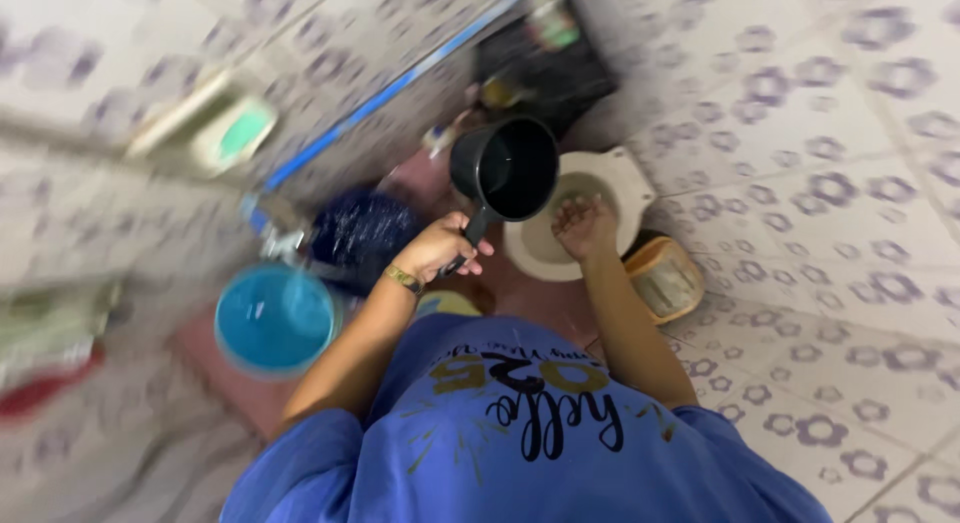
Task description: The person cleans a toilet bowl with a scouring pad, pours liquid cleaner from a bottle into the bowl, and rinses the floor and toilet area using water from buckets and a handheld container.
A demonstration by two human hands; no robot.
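We count one black dipper (pixel 505 169), one cream squat toilet pan (pixel 620 188), one blue bucket (pixel 275 318) and one dark blue tub (pixel 362 231). Our left hand (pixel 440 247) is clenched around the dipper's handle, so the cup sits at one o'clock from it, tilted over the pan's rim. Our right hand (pixel 585 226), at three o'clock from the left, reaches down into the pan; the blur hides its grip. The bucket lies at eight o'clock.

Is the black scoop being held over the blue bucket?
No, the left hand holds the black scoop above the white bowl, apart from the blue bucket.
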